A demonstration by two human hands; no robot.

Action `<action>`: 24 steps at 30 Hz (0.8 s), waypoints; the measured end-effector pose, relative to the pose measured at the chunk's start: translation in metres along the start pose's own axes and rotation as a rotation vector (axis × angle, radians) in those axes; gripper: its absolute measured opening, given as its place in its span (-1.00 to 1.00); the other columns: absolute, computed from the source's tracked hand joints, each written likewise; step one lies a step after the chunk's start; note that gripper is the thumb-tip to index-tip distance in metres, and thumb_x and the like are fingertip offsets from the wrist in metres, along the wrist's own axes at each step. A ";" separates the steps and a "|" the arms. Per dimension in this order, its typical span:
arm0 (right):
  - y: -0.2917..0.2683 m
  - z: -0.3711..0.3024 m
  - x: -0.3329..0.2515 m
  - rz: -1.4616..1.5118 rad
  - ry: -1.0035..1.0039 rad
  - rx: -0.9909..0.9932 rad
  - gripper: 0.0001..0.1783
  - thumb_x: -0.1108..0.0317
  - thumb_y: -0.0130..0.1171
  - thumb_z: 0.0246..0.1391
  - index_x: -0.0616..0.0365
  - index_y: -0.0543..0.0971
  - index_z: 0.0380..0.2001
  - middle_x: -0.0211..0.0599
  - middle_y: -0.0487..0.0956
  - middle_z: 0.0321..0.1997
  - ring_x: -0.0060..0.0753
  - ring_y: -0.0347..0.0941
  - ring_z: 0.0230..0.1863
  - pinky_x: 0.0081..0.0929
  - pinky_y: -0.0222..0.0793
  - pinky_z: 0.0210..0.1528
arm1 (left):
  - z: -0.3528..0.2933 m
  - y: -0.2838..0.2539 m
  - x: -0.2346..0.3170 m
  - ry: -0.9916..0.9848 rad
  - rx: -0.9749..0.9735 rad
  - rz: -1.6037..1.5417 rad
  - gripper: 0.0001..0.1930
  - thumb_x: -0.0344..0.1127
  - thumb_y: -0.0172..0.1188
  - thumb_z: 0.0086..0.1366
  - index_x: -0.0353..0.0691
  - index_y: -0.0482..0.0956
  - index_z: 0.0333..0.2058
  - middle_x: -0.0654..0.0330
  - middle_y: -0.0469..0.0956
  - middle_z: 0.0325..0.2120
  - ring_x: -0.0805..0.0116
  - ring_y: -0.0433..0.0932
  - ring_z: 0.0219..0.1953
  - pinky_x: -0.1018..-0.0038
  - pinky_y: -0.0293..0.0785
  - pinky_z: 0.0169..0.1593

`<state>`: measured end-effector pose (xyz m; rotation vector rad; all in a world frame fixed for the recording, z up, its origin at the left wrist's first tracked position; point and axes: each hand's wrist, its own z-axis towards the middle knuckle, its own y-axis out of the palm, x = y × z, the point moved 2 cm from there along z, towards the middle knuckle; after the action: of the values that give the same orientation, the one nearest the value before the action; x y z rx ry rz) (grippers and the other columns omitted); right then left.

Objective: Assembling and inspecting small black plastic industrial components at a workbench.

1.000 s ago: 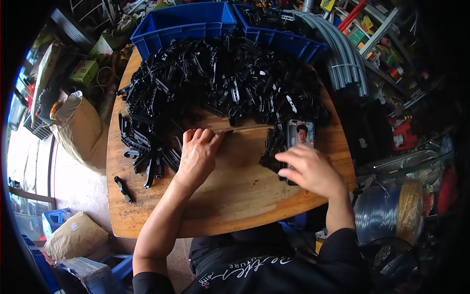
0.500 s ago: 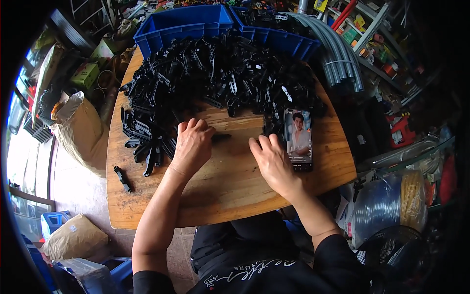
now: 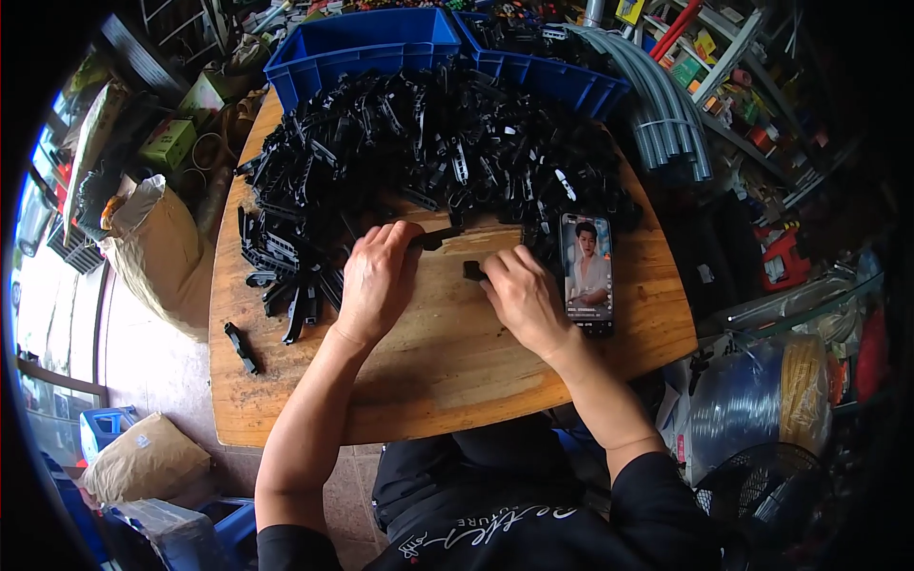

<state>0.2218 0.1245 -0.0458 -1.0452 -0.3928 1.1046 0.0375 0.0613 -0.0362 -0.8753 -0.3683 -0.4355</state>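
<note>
My left hand (image 3: 379, 281) is closed on a long thin black plastic part (image 3: 440, 237), whose free end points right. Between the fingertips of my right hand (image 3: 524, 297) is a small black plastic piece (image 3: 473, 270). The two pieces are apart, over the bare wood of the table (image 3: 438, 381). Beyond my hands lies a large heap of black plastic parts (image 3: 381, 143), spread in an arc. One loose black part (image 3: 241, 348) rests alone near the table's left edge. A phone (image 3: 588, 271) with a lit screen lies just right of my right hand.
Two blue bins (image 3: 367, 48) stand behind the heap; the right one (image 3: 562, 76) has black parts in it. Grey pipes (image 3: 666, 114) reach in beside the table's far right. Left of the table stands an open sack (image 3: 157, 247); a fan (image 3: 766, 485) is at the lower right.
My right hand has moved left from the parts near the phone, and a small black piece now shows in its fingers. The part in my left hand has tilted upward, its tip rising.
</note>
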 end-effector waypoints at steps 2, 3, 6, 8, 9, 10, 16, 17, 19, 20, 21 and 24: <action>-0.004 -0.001 0.001 0.038 -0.003 0.068 -0.80 0.62 0.21 -0.22 0.28 0.44 -0.45 -0.16 0.44 -0.39 -0.07 0.40 -0.30 -0.28 0.36 -0.30 | -0.001 -0.001 0.004 -0.258 -0.135 -0.446 -0.78 -0.51 0.06 0.16 -0.33 0.43 -0.18 0.13 0.54 -0.43 0.48 0.50 -0.46 0.56 0.42 -0.34; -0.008 0.000 0.002 0.046 0.014 0.088 -0.79 0.62 0.22 -0.21 0.28 0.43 -0.44 -0.17 0.44 -0.39 -0.09 0.42 -0.32 -0.30 0.36 -0.31 | -0.002 0.001 0.004 -0.369 -0.178 -0.615 -0.78 -0.51 0.07 0.17 -0.33 0.43 -0.17 0.16 0.54 -0.43 0.51 0.49 -0.45 0.58 0.41 -0.34; -0.023 0.002 0.005 0.098 0.092 0.115 -0.78 0.60 0.22 -0.19 0.26 0.41 -0.43 -0.21 0.46 -0.38 -0.13 0.43 -0.30 -0.33 0.37 -0.30 | -0.002 0.007 0.002 -0.541 -0.223 -0.909 -0.79 -0.51 0.07 0.18 -0.34 0.43 -0.17 0.24 0.53 -0.43 0.56 0.47 -0.45 0.63 0.40 -0.33; -0.023 0.003 0.009 0.095 0.082 0.151 -0.79 0.58 0.22 -0.16 0.25 0.41 -0.42 -0.21 0.48 -0.40 -0.16 0.45 -0.35 -0.37 0.38 -0.33 | -0.002 0.006 0.004 -0.549 -0.256 -0.825 -0.80 -0.50 0.09 0.18 -0.33 0.43 -0.20 0.26 0.52 -0.45 0.56 0.46 -0.46 0.62 0.40 -0.32; -0.024 0.002 0.011 0.129 0.125 0.153 -0.80 0.56 0.23 -0.14 0.25 0.40 -0.42 -0.21 0.48 -0.43 -0.22 0.46 -0.38 -0.40 0.38 -0.35 | -0.001 0.006 0.003 -0.545 -0.259 -0.828 -0.80 -0.50 0.09 0.18 -0.33 0.43 -0.20 0.26 0.52 -0.45 0.56 0.46 -0.46 0.62 0.40 -0.32; -0.026 0.002 0.012 0.163 0.169 0.157 -0.80 0.55 0.23 -0.11 0.24 0.40 -0.42 -0.21 0.49 -0.45 -0.27 0.47 -0.42 -0.43 0.39 -0.36 | -0.001 0.005 0.002 -0.569 -0.281 -0.841 -0.82 -0.49 0.10 0.18 -0.33 0.43 -0.22 0.26 0.52 -0.46 0.57 0.46 -0.45 0.62 0.41 -0.32; -0.043 0.023 -0.013 0.688 0.126 -0.030 -0.83 0.43 0.18 0.05 0.27 0.51 -0.29 -0.36 0.49 -0.35 -0.56 0.42 -0.35 -0.62 0.37 -0.31 | -0.003 0.006 0.006 -0.558 -0.373 -1.004 -0.88 -0.45 0.14 0.20 -0.28 0.43 -0.28 0.27 0.51 -0.46 0.57 0.46 -0.44 0.61 0.41 -0.30; -0.046 0.029 -0.015 0.662 0.094 -0.037 -0.83 0.44 0.20 0.03 0.27 0.52 -0.30 -0.37 0.49 -0.34 -0.59 0.41 -0.35 -0.64 0.36 -0.33 | -0.003 0.006 0.010 -0.542 -0.384 -1.034 -0.87 -0.46 0.14 0.19 -0.27 0.42 -0.28 0.27 0.51 -0.47 0.58 0.47 -0.43 0.61 0.41 -0.30; -0.044 0.036 -0.014 0.755 0.130 -0.090 -0.81 0.46 0.26 -0.02 0.24 0.56 -0.29 -0.39 0.48 -0.31 -0.68 0.39 -0.35 -0.71 0.34 -0.39 | -0.005 0.008 0.012 -0.523 -0.421 -1.057 -0.87 -0.45 0.13 0.18 -0.25 0.41 -0.29 0.31 0.47 -0.53 0.59 0.43 -0.48 0.63 0.37 -0.36; -0.042 0.036 -0.013 0.756 0.128 -0.092 -0.81 0.46 0.26 -0.02 0.24 0.56 -0.29 -0.39 0.48 -0.31 -0.68 0.39 -0.35 -0.71 0.34 -0.39 | -0.003 0.006 0.014 -0.524 -0.418 -1.058 -0.87 -0.45 0.13 0.18 -0.25 0.41 -0.29 0.31 0.47 -0.53 0.59 0.43 -0.48 0.63 0.37 -0.36; -0.038 0.035 -0.010 0.822 0.129 -0.086 -0.80 0.46 0.26 -0.03 0.24 0.56 -0.28 -0.40 0.48 -0.31 -0.69 0.38 -0.35 -0.72 0.33 -0.40 | -0.002 0.003 0.016 -0.586 -0.492 -1.022 -0.87 -0.44 0.13 0.18 -0.25 0.41 -0.30 0.32 0.45 -0.54 0.59 0.40 -0.50 0.64 0.33 -0.40; -0.031 0.031 -0.009 0.895 0.137 -0.049 -0.80 0.47 0.26 -0.02 0.24 0.56 -0.27 -0.42 0.48 -0.31 -0.71 0.37 -0.35 -0.74 0.33 -0.39 | -0.003 0.006 0.016 -0.669 -0.557 -0.951 -0.86 -0.42 0.11 0.18 -0.24 0.42 -0.28 0.36 0.39 -0.54 0.61 0.31 -0.53 0.64 0.23 -0.46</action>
<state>0.2124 0.1301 -0.0022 -1.3757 0.1990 1.7974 0.0541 0.0584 -0.0343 -1.3577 -1.3477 -1.1583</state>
